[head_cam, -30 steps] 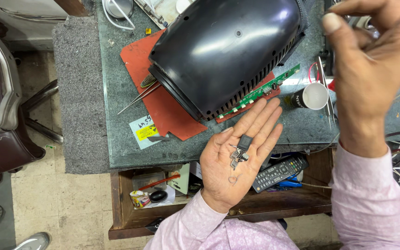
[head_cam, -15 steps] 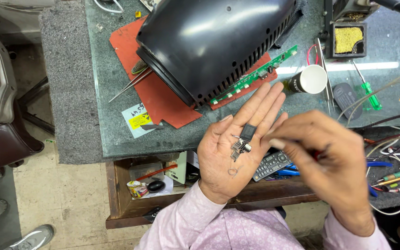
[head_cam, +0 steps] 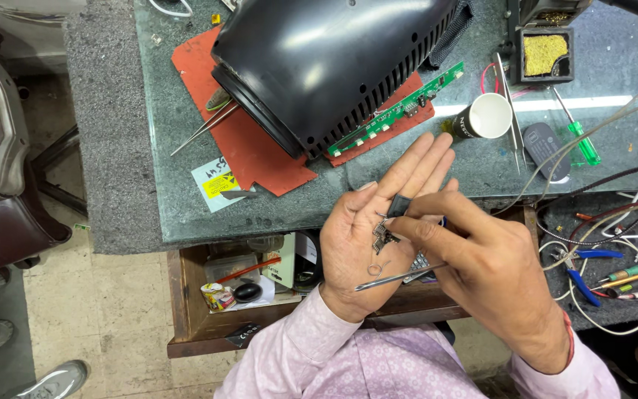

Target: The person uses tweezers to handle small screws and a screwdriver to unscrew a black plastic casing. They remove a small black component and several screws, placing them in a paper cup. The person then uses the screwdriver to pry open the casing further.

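Left hand [head_cam: 374, 240]: open flat, palm up, fingers extended and slightly spread toward the bench; serves as a tray. Held in front of the bench edge, above the open drawer.
Palm contents: a heap of small dark screws and parts [head_cam: 382, 235] lying in the middle of the palm, with a small wire ring just below them; a small black rectangular piece [head_cam: 399, 205] sits at the base of the fingers.
Right hand [head_cam: 481, 258]: closed in a pinch, thumb and forefinger tips brought down onto the small parts on the left palm; whether a part is actually pinched cannot be told. The remaining fingers are curled.
Tool: a thin metal tool [head_cam: 400, 277], tweezers-like, is clamped under the curled fingers of the right hand, its tip pointing left across the heel of the left palm.
Pose: right hand comes in from the right, back of hand up, wrist bent over the left palm; both forearms in pink patterned sleeves.
Bench [head_cam: 186, 199]: green stone-look top with grey mat along its left side.
On bench: large black vented housing [head_cam: 326, 66] lying on a red mat [head_cam: 249, 151]; a green circuit strip [head_cam: 396, 111] at its lower edge.
Also: white paper cup [head_cam: 487, 118], green-handled screwdriver [head_cam: 579, 133], yellow label [head_cam: 219, 183], tweezers [head_cam: 204, 127] beside the housing.
Drawer [head_cam: 208, 310]: open below the bench, holding small items.
Right tray: pliers and loose wires [head_cam: 592, 273].
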Demonstrator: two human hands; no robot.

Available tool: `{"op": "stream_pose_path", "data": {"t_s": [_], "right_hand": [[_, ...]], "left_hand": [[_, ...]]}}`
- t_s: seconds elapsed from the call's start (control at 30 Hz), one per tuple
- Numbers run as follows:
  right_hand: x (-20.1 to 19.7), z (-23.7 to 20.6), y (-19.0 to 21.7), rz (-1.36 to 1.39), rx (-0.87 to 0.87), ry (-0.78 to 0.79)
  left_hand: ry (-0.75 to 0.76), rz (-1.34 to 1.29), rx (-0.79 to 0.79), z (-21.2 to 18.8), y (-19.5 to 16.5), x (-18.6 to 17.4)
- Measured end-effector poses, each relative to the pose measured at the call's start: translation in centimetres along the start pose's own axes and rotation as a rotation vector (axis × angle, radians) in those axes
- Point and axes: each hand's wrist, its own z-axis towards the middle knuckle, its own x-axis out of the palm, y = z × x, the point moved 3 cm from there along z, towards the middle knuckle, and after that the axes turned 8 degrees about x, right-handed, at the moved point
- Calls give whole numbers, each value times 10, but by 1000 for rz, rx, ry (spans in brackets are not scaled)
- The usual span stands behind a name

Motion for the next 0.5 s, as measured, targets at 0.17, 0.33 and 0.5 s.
{"op": "stream_pose_path", "data": {"t_s": [0.17,0.33,0.5], "right_hand": [[0,7,6,25,9,48],[3,11,6,189,72,23],[4,19,2,338,182,-102]], "left_hand": [[-12,-19,-27,-5,0,-1],[-30,-30,-51,-7,-7,-4],[-24,-72,-11,-5,-16,-6]]}}
